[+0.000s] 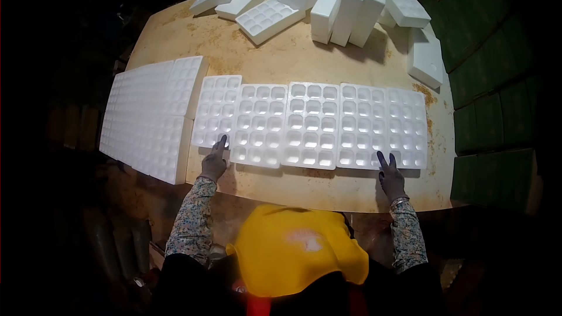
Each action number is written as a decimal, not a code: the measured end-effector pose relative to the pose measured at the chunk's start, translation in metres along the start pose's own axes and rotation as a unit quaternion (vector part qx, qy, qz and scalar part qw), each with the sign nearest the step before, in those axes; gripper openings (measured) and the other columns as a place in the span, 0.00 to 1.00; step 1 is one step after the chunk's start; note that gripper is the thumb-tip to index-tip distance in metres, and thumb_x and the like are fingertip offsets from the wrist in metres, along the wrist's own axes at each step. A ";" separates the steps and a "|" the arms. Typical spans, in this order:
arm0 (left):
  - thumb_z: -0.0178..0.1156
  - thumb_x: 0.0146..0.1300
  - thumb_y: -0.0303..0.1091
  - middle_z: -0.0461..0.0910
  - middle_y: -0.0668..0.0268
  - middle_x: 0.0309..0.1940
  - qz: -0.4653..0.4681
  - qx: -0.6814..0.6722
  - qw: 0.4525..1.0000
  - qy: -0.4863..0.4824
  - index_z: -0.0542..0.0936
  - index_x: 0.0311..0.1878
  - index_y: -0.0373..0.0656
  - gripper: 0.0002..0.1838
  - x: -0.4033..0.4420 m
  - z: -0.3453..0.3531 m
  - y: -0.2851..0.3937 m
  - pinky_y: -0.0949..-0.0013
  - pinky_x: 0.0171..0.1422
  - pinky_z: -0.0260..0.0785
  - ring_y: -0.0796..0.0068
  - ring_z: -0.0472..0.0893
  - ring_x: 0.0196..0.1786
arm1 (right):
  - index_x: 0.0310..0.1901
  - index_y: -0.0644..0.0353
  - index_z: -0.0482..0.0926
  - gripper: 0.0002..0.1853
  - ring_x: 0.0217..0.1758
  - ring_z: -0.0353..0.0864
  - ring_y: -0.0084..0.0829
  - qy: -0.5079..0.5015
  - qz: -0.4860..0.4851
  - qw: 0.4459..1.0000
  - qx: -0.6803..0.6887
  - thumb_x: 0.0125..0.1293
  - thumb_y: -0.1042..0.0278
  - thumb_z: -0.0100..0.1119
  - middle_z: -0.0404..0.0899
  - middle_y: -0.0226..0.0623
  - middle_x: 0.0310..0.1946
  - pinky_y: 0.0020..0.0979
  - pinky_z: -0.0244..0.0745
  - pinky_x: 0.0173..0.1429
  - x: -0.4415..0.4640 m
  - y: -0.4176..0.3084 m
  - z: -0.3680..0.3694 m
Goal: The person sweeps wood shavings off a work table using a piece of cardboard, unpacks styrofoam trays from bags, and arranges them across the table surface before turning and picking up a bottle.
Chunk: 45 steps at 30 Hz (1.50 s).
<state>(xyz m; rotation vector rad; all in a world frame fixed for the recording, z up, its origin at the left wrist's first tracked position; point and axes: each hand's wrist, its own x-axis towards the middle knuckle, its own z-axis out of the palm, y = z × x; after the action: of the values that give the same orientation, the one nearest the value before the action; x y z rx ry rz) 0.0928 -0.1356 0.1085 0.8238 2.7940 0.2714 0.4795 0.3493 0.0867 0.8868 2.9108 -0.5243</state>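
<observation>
A person's two gloved hands rest on a row of white foam trays with square cells [312,123], laid side by side on a pale, brown-stained wooden table [281,61]. The left hand [214,164] touches the row's leftmost tray; the right hand [391,180] touches the lower edge near the right end. Left of the row stands a block of similar white trays [149,114]. More white foam trays [354,9] lie tilted or stand on edge along the far side.
</observation>
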 end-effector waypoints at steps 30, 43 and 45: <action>0.64 0.63 0.33 0.84 0.52 0.42 0.054 -0.106 0.992 0.042 0.84 0.52 0.50 0.13 -0.011 0.037 0.003 0.53 0.50 0.79 0.50 0.85 0.45 | 0.60 0.49 0.81 0.22 0.57 0.83 0.48 0.012 0.066 0.988 0.139 0.64 0.73 0.62 0.78 0.49 0.57 0.40 0.80 0.61 -0.003 0.009 0.020; 0.63 0.63 0.32 0.82 0.49 0.42 0.058 -0.123 0.987 0.081 0.84 0.49 0.50 0.11 0.006 0.044 0.006 0.49 0.48 0.78 0.46 0.84 0.43 | 0.54 0.51 0.83 0.17 0.55 0.83 0.51 0.011 0.049 0.992 0.119 0.62 0.70 0.62 0.82 0.48 0.52 0.44 0.78 0.60 0.000 0.012 0.019; 0.60 0.63 0.31 0.81 0.46 0.41 0.063 -0.117 0.988 0.074 0.82 0.46 0.50 0.09 -0.007 0.035 0.009 0.48 0.43 0.79 0.44 0.84 0.40 | 0.53 0.52 0.83 0.17 0.54 0.83 0.50 0.009 0.046 0.989 0.144 0.61 0.70 0.61 0.83 0.48 0.50 0.44 0.78 0.60 -0.006 0.009 0.016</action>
<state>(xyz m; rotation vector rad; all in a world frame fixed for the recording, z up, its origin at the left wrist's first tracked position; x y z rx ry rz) 0.1117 -0.1283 0.0782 0.9567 2.7734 0.6950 0.4890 0.3480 0.0694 1.0550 2.8372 -0.9494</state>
